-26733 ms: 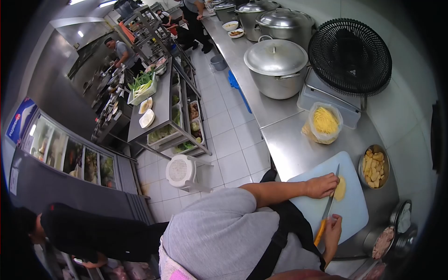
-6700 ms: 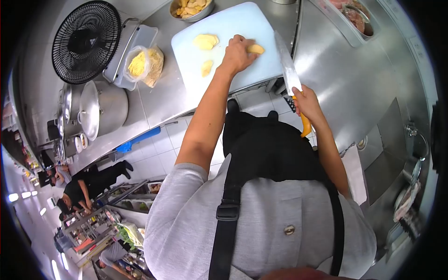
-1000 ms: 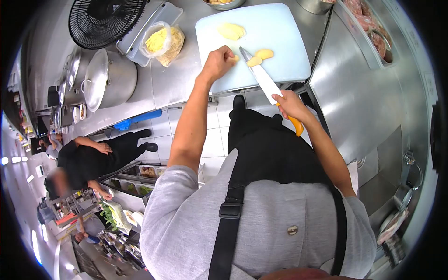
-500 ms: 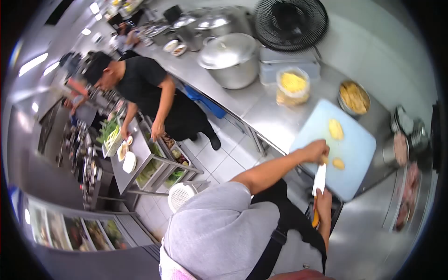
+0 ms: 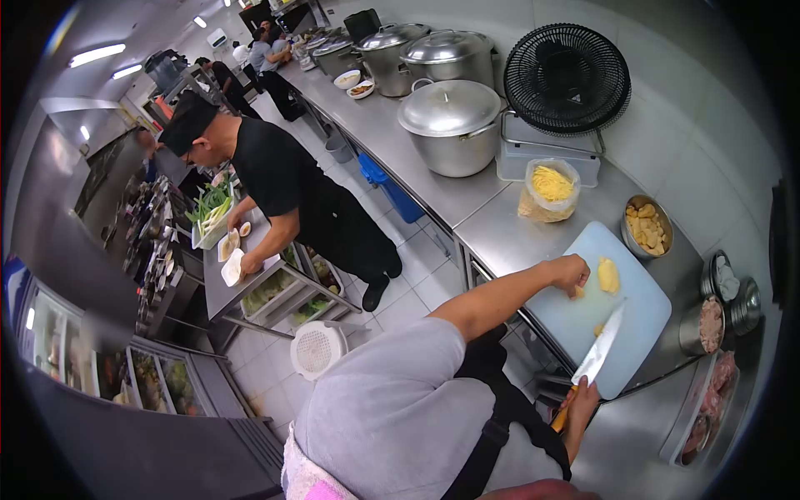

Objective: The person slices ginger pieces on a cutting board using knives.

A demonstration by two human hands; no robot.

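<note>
Over the light blue cutting board (image 5: 560,329), my left hand (image 5: 570,275) is closed, its fingertips pinched on a small pale yellow piece (image 5: 577,292) that looks like peeled root, perhaps ginger. At the near edge my right hand (image 5: 582,403) grips the yellow handle of a kitchen knife (image 5: 597,354). Its broad blade lies at a slant over the board, pointing away from me. A larger yellow chunk (image 5: 608,275) rests just beyond my left hand. Another small piece (image 5: 598,330) is partly hidden beside the blade.
Behind the board are a bag of yellow shreds (image 5: 550,187) and a metal bowl of yellow chunks (image 5: 647,227). A lidded pot (image 5: 450,129) and a fan (image 5: 568,79) stand farther back. Raw meat fills a tray (image 5: 704,408) at right. A co-worker (image 5: 279,175) handles dishes at left.
My left hand and the knife blade, close together before, are now apart. The blade has turned its broad side up over the board. The co-worker's hand has moved onto a white dish.
</note>
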